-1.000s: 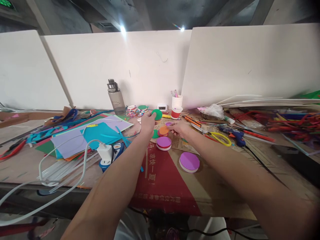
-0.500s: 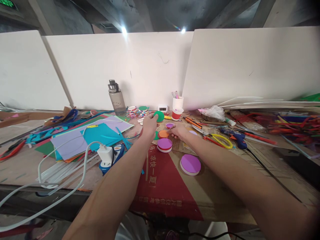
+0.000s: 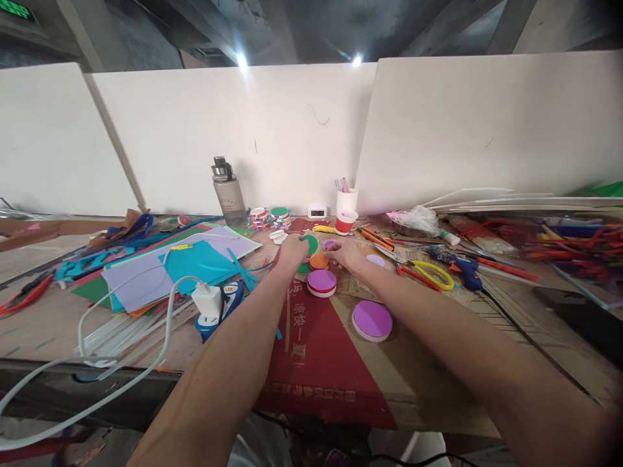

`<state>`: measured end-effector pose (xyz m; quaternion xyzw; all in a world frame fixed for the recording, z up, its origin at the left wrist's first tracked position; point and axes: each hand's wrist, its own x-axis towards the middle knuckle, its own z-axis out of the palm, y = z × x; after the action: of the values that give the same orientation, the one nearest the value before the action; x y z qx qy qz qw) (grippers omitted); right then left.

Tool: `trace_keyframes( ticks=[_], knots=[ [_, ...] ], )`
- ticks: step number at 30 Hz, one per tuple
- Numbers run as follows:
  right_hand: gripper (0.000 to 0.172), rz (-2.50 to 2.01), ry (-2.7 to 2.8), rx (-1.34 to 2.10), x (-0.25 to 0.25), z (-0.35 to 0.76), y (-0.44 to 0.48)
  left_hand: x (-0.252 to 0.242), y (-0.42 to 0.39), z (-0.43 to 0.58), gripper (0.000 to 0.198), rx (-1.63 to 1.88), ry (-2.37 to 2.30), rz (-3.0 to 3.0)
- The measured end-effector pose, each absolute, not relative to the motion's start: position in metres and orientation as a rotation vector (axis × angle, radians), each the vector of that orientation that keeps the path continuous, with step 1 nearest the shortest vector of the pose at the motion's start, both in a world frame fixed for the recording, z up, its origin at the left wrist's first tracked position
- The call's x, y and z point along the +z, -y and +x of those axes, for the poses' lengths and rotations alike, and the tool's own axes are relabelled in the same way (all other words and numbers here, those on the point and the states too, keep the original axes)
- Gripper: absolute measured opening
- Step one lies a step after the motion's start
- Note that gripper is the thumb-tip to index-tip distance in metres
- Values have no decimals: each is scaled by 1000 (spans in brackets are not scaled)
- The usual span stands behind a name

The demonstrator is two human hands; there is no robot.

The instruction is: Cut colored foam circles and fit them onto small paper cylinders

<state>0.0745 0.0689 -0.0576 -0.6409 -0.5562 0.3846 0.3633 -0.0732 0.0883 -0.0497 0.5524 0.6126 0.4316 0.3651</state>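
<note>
My left hand [image 3: 293,250] is closed on the edge of a green paper disc [image 3: 310,244], held tilted above the newspaper. Close to its right, my right hand [image 3: 346,253] has its fingers drawn together beside an orange disc [image 3: 319,261]; what they grip, if anything, is hidden. A small purple disc [image 3: 329,244] shows just behind those fingertips. Another green piece lies partly hidden under my left hand. Nearer me, a purple-topped round piece with a red and white side [image 3: 322,281] and a larger purple-topped white one [image 3: 372,319] lie on the cardboard [image 3: 321,363].
Left are coloured paper sheets [image 3: 187,269], a power strip [image 3: 233,301] with a white cable, and a bottle [image 3: 229,198]. Paper cups [image 3: 346,221] and a small clock [image 3: 318,212] stand at the back. Right are yellow-handled scissors [image 3: 433,275] and a blue glue gun [image 3: 468,274].
My left hand has lowered the green disc toward the orange one. My right hand has shifted slightly left, closer to the orange disc. The round pieces nearer me have stayed in place.
</note>
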Motion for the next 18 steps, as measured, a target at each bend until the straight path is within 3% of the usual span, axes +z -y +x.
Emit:
trace_keyframes(
  ticks=[18],
  knots=[
    [11, -1720, 1635, 840, -60, 77, -71, -46, -83, -72, 9, 1099, -1577, 1436]
  ],
)
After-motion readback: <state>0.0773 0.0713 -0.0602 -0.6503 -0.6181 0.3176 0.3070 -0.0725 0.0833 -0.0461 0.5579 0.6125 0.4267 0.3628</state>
